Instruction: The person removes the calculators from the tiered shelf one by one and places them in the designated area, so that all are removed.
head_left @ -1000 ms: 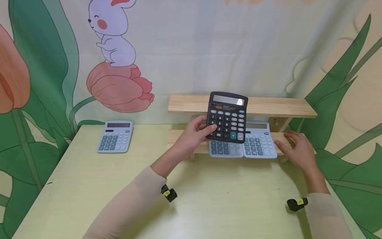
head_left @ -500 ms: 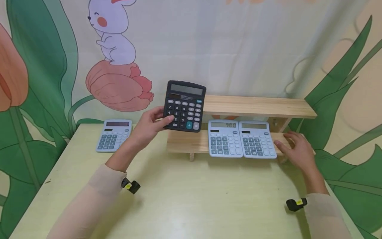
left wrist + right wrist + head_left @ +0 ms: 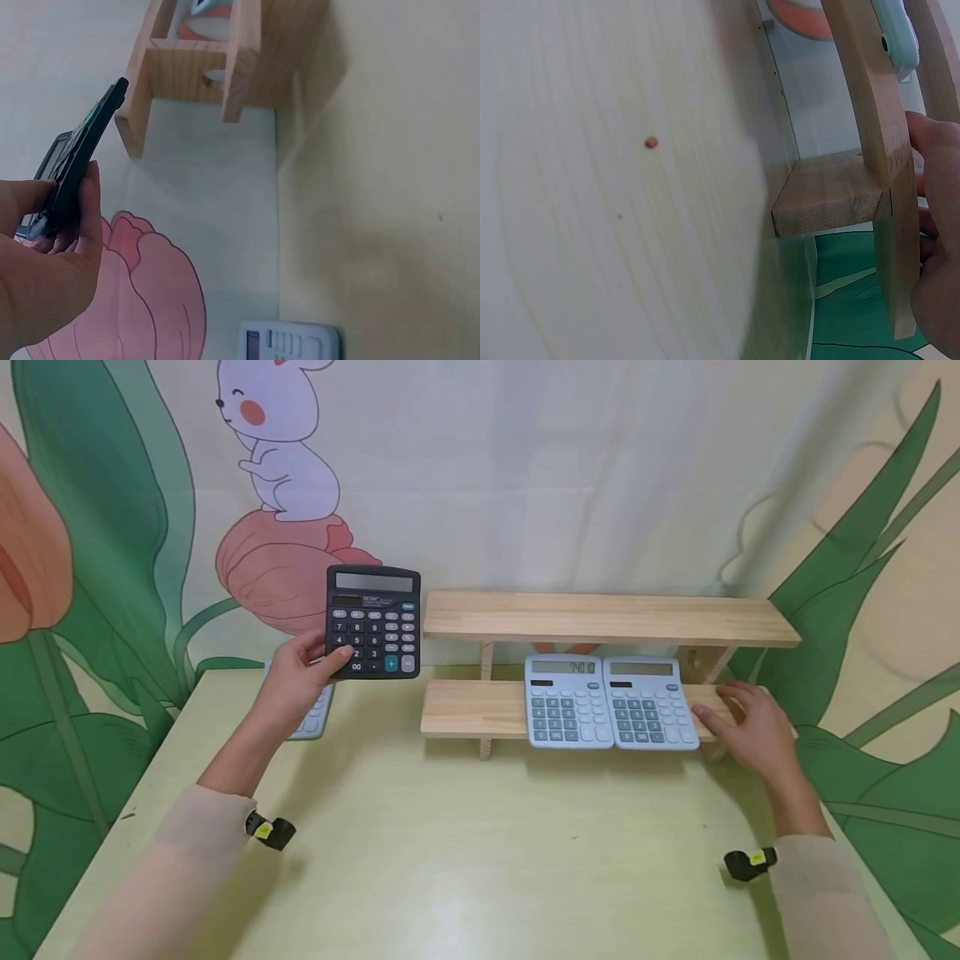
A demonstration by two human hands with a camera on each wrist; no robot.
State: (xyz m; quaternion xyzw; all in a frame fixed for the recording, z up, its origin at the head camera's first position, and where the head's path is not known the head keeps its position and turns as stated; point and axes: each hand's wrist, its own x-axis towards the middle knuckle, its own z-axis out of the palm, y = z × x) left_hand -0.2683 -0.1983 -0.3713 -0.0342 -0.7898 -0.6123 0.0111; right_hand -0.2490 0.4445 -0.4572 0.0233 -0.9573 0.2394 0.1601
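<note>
My left hand (image 3: 288, 685) pinches a black calculator (image 3: 375, 625) by its lower left corner, thumb on the keys and fingers behind. It is held up above the table, left of the wooden shelf (image 3: 468, 710); the left wrist view has the calculator (image 3: 79, 154) edge-on. My right hand (image 3: 753, 731) rests on the right end of the lower shelf board, its thumb near a light blue calculator (image 3: 651, 714). Another light blue calculator (image 3: 567, 714) leans right beside that one, digits on its display. Behind my left hand, a third light blue calculator (image 3: 311, 725) is partly hidden.
The upper shelf board (image 3: 611, 618) runs above and behind the lower one. The shelf stands at the back of the pale table (image 3: 480, 843), against a printed cloth backdrop (image 3: 525, 468). Left of the lower board's calculators, bare wood shows.
My left hand has carried the black calculator left, from in front of the shelf to beyond its left end, uncovering the two shelved calculators. The right hand has stayed on the board.
</note>
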